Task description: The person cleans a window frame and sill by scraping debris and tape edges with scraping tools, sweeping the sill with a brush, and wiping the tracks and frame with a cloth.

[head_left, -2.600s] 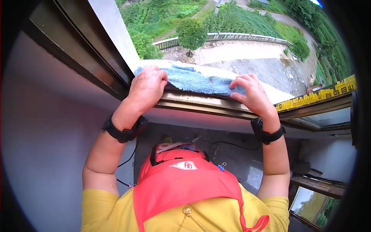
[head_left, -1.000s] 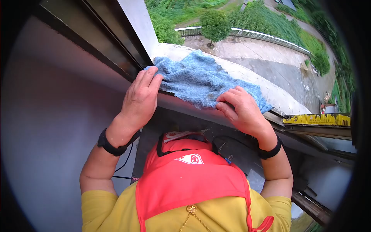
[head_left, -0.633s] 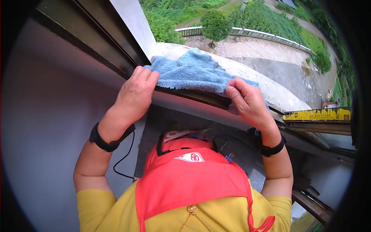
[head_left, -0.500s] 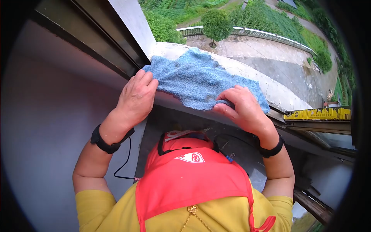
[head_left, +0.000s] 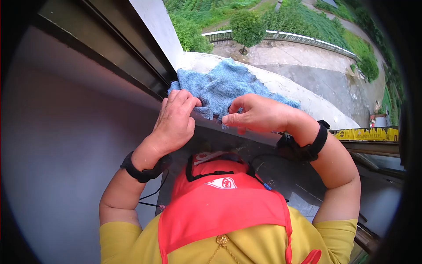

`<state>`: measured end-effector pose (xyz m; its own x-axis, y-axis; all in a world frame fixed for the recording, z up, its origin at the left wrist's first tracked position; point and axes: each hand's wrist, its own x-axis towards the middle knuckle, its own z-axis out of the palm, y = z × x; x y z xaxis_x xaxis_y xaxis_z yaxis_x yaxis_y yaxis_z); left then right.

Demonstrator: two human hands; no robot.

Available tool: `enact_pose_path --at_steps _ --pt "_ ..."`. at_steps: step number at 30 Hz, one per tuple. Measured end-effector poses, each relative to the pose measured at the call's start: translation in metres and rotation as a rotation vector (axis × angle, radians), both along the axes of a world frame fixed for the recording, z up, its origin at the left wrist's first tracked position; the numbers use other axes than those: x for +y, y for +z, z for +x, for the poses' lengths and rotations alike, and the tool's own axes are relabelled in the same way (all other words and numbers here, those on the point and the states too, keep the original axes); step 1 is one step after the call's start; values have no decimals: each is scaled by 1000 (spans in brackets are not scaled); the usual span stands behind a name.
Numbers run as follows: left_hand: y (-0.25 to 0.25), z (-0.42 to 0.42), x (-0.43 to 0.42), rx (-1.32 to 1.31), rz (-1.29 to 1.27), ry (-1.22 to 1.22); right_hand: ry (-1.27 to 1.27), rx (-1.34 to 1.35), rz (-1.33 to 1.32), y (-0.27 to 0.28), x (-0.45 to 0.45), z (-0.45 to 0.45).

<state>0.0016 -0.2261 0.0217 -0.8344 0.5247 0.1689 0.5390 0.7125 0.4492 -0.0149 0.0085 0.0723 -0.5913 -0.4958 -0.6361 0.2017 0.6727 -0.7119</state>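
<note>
The blue cloth (head_left: 235, 83) lies rumpled across the window ledge (head_left: 314, 100); the left hand (head_left: 176, 118) grips its left part, the right hand (head_left: 259, 114) pinches its near edge; slack fingers could let it slip outside; its ragged edge might snag the frame (head_left: 140, 48).

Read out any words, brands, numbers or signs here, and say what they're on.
No text reads clearly.
White badge on the red apron: red mark, too small.
White print farther down the apron: too blurred.
Yellow strip on the window frame: dark printing, too small.
</note>
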Motion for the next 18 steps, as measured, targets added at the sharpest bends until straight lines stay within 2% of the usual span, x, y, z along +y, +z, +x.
enact_pose_path --at_steps 5,10,13,14,17,18 --pt "-9 7 1 30 77 64 -110 -359 -205 -6 -14 6" --pt "-14 7 4 2 133 123 -324 -570 -434 -20 -27 10" --pt "-15 4 7 3 112 163 -536 -572 -565 -32 -37 17" --pt "-16 4 7 -3 130 149 -655 -554 -530 -29 -41 18" --pt "-14 -6 -1 -61 199 95 -685 -523 -614 -42 -44 18" --pt "-14 -10 -6 -113 233 64 -735 -589 -710 -40 -42 17"
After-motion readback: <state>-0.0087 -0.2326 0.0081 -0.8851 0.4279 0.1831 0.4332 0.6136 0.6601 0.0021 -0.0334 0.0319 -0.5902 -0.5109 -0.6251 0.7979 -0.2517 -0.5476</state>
